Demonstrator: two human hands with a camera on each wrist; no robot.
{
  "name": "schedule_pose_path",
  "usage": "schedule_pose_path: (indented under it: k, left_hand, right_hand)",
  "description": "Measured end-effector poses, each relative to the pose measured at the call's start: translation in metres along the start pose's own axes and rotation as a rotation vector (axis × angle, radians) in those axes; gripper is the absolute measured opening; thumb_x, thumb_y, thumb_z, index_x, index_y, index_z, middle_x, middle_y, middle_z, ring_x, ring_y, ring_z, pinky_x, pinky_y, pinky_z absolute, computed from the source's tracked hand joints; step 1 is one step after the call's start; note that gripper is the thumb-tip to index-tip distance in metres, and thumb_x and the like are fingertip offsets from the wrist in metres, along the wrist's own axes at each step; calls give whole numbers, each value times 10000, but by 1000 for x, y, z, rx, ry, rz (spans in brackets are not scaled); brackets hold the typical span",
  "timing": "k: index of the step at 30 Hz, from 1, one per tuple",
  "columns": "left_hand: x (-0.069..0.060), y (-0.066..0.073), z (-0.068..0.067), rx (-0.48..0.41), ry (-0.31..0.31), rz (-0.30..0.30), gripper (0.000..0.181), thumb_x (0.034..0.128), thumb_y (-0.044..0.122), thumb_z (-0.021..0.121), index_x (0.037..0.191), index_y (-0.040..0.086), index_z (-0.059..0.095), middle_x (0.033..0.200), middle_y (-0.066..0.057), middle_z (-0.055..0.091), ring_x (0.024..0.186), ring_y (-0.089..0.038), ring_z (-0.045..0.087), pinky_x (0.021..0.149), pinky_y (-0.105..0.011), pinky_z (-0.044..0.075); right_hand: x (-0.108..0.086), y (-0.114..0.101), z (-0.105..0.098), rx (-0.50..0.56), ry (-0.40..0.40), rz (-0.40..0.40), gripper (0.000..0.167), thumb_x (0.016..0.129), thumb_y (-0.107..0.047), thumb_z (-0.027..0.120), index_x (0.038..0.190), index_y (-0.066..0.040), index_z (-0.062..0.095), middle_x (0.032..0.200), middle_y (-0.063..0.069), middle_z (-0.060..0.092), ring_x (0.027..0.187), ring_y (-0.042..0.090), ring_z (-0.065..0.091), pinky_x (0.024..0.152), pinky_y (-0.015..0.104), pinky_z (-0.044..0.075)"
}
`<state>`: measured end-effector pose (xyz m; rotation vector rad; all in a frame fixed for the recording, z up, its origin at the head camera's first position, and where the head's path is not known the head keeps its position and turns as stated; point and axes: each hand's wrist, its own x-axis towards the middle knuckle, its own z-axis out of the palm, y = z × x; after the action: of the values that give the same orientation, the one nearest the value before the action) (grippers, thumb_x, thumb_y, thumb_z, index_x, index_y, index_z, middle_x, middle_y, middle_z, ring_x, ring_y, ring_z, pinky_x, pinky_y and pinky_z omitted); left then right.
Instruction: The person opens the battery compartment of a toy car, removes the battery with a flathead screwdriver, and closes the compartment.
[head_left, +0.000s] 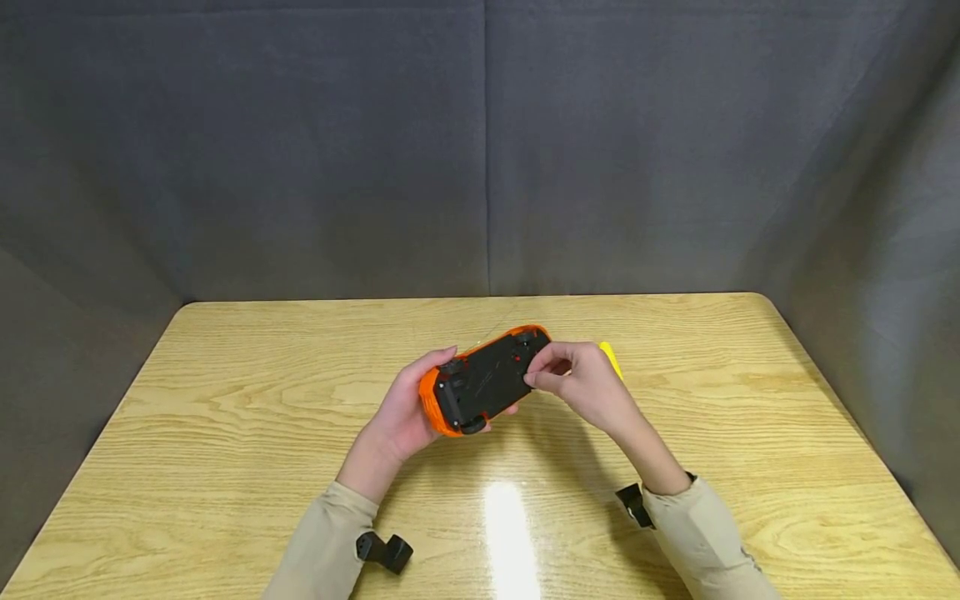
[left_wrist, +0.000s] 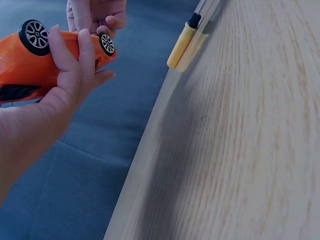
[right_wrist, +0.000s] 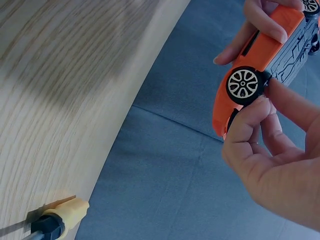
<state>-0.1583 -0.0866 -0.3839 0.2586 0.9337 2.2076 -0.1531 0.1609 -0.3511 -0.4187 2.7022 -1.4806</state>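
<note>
An orange toy car [head_left: 491,383] is held tilted above the table, its black underside [head_left: 487,379] turned up toward the head view. My left hand [head_left: 408,408] grips the car round its body from the left, fingers along the side between the wheels in the left wrist view. At the car's other end, my right hand [head_left: 585,383] has thumb and forefinger pinched together against the underside, beside a black wheel [right_wrist: 243,85] with silver spokes. A tiny, thin, screw-like piece shows between those fingertips in the left wrist view; most of it is hidden.
Behind the right hand lies a screwdriver with a yellow handle [left_wrist: 181,46] and black collar, near the table's far edge. The wooden table [head_left: 262,450] ends at a grey cloth screen [head_left: 337,167]. Each wrist carries a small black camera.
</note>
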Motion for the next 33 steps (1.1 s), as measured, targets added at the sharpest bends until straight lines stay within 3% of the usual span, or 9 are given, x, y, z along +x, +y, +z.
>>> schedule_pose_path:
  k: [4,15,22,33]
  left_hand:
    - [0,0,-1,-19,0,-9,776,1037,418,543,1600,-12,227,1306,-156,650,1094,-392,699,745,-346,620]
    - [1,-2,-2,-16,24,-18,700,1047,396,511,1558,-27,285,1287,-177,656,1057,-397,710,693,-323,620]
    - [1,-1,-4,-41,42,-41,775,1032,434,555,1576,-30,257,1306,-187,641,1039,-430,712,597,-269,584]
    - [-1,3,-5,-44,47,-52,743,1025,435,542,1572,1,288,1266,-173,672,1019,-421,721,544,-251,565]
  right_hand:
    - [0,1,0,-4,-24,-2,72,910,2,738,867,-56,738,819,105,708,802,342,645,670,326,499]
    - [-1,2,1,-56,-46,-17,75,912,-2,745,859,-55,749,797,49,695,745,224,618,638,307,493]
    - [-1,1,1,-104,-83,-34,84,900,-20,761,836,-73,743,750,-2,661,686,173,579,596,279,467]
    - [0,2,-3,-21,-112,3,92,920,-127,771,858,-73,730,793,63,670,760,213,588,647,304,474]
